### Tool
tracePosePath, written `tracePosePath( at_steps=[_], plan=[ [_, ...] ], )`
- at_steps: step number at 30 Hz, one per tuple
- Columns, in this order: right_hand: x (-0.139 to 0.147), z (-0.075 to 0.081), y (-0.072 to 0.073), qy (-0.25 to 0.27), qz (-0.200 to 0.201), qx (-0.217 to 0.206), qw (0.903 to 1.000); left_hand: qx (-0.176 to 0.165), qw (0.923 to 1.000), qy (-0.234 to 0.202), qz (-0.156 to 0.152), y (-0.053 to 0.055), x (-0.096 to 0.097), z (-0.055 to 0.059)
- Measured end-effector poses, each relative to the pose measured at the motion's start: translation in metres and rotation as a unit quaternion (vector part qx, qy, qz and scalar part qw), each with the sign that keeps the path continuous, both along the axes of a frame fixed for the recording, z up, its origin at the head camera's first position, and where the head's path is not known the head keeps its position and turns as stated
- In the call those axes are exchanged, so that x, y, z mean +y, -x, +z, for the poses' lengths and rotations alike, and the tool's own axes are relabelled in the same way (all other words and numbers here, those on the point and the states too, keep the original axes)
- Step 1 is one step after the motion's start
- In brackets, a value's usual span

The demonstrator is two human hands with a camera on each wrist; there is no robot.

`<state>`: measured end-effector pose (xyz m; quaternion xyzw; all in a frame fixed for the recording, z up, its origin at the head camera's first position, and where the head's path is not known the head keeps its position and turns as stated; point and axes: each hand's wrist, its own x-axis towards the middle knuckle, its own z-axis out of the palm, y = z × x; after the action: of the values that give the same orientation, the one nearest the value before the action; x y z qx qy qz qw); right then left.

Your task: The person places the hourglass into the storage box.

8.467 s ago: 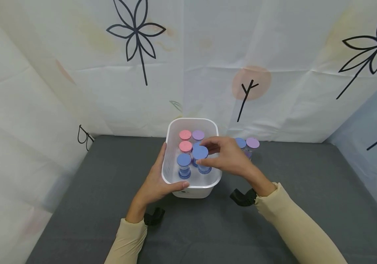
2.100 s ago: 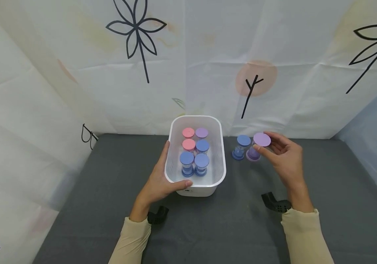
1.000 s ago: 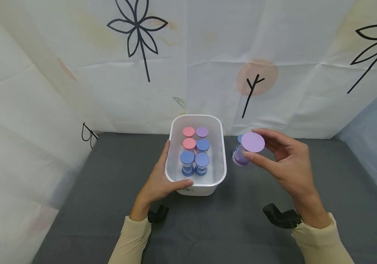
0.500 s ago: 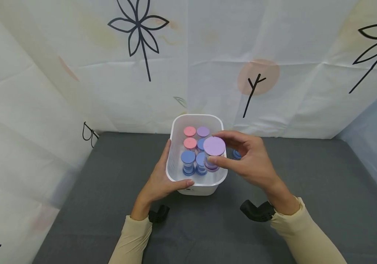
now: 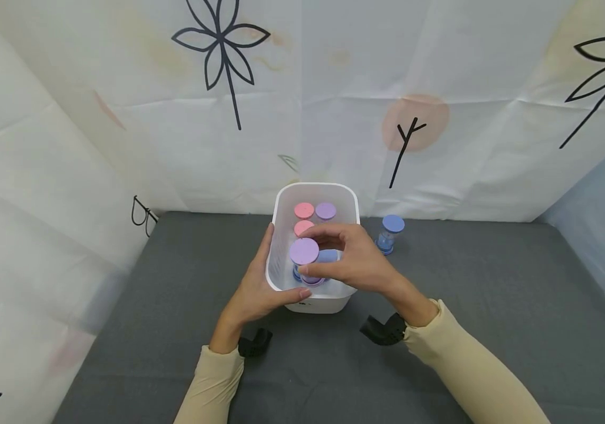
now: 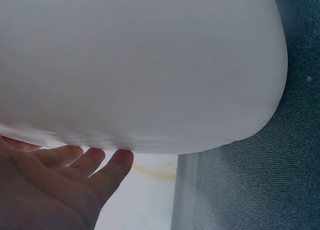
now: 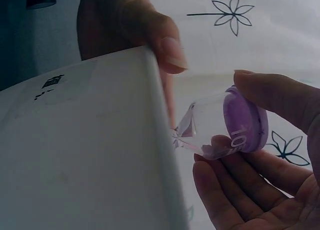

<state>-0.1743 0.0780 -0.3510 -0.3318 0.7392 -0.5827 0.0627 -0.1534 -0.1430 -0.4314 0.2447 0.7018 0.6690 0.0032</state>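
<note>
My right hand [image 5: 358,259] pinches a sand timer with purple caps [image 5: 304,251] above the front part of a white plastic bin [image 5: 323,305]. In the right wrist view, the held sand timer's cap [image 7: 245,121] bears a "10", and its clear glass tilts near the bin's rim. My left hand [image 5: 249,294] grips the bin's near left corner, thumb over the rim and fingers along the outer wall. Inside stand pink-capped sand timers [image 5: 304,210], a purple-capped one [image 5: 326,211] and blue-capped ones [image 5: 328,256], partly hidden by my right hand and the held timer.
A blue-capped sand timer [image 5: 392,224] stands on the dark grey tabletop [image 5: 493,294] to the right of the bin. White cloth with printed flowers [image 5: 334,118] hangs behind the table and at both sides.
My right hand has let go of a blue sand timer inside the bin, then lifted the purple one from the table and carried it left over the bin. My left hand stays on the bin.
</note>
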Motion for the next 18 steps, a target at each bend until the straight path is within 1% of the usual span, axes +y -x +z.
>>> tracePosePath(
  at_steps=[5, 10, 13, 18],
  plan=[
    [-0.009, -0.008, 0.006, -0.041, 0.008, 0.023, 0.9989, 0.000, 0.9998, 0.018, 0.010, -0.001, -0.002, -0.001],
    [-0.016, -0.014, 0.009, -0.101, 0.009, 0.052, 0.9935, 0.001, 0.9989, 0.041, 0.024, -0.004, -0.004, -0.001],
    [-0.020, -0.016, 0.009, -0.145, 0.007, 0.077, 0.9863, 0.001, 0.9986, 0.046, 0.026, -0.004, -0.004, -0.001],
    [-0.025, -0.019, 0.009, -0.224, -0.004, 0.128, 0.9661, 0.002, 0.9986, 0.046, 0.024, -0.003, -0.004, -0.002]
  ],
)
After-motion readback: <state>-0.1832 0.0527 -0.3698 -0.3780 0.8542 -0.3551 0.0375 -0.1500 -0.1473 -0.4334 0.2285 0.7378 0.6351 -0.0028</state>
